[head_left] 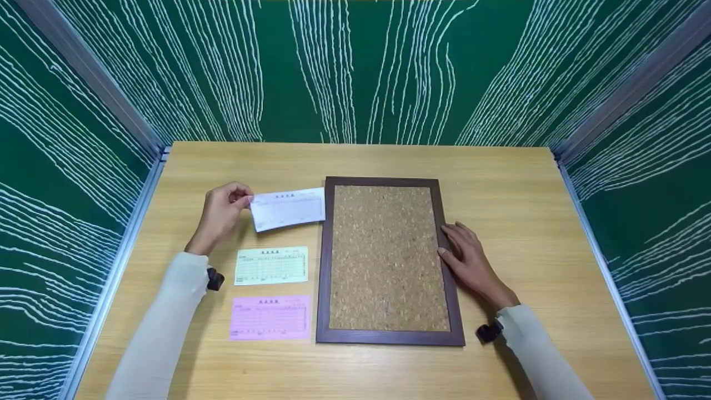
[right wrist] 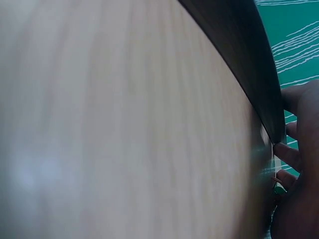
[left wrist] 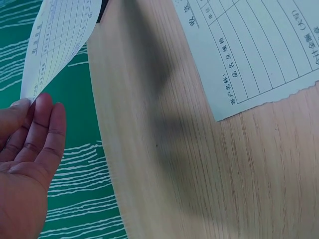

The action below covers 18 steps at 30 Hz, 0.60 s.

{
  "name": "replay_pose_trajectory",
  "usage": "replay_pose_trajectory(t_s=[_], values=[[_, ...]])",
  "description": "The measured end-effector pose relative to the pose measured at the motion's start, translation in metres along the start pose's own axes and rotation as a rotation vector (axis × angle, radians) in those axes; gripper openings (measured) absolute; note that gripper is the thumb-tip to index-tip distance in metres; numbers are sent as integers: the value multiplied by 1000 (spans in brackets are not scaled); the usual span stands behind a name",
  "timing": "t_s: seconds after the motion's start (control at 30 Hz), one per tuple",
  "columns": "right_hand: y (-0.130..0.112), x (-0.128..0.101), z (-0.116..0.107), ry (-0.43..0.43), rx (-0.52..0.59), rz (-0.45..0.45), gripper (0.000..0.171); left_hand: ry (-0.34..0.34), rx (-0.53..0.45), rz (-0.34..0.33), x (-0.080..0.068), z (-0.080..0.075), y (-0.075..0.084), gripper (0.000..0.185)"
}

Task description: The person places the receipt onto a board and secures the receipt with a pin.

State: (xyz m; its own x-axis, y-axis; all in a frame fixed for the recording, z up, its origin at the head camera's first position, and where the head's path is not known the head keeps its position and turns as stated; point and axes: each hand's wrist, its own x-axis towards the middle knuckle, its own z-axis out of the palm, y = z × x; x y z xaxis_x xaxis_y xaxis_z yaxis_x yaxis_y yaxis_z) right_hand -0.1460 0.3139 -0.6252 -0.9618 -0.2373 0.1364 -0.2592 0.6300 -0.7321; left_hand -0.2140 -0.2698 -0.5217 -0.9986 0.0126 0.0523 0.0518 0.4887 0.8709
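A white printed receipt slip is held up at the far left of the board, pinched at its left end by my left hand. In the left wrist view the slip bends upward from the thumb and fingertips. Its right end reaches the dark frame of a cork board, which lies upright in the head view. My right hand rests at the board's right edge, thumb and forefinger touching the frame. From the right wrist, the frame's dark side shows with fingers against it.
Below the white slip lie a pale green slip and, nearer, a pink slip, both left of the board. The wooden table is walled by green panels with white wavy lines.
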Motion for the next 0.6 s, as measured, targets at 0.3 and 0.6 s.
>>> replay_pose_trajectory(t_s=[0.3,0.6], values=[[0,1,0,8,5,-13,59,-4,3,-4,0,3,5,11],[0,0,0,-7,-8,19,59,-15,-15,-6,2,5,8,11]])
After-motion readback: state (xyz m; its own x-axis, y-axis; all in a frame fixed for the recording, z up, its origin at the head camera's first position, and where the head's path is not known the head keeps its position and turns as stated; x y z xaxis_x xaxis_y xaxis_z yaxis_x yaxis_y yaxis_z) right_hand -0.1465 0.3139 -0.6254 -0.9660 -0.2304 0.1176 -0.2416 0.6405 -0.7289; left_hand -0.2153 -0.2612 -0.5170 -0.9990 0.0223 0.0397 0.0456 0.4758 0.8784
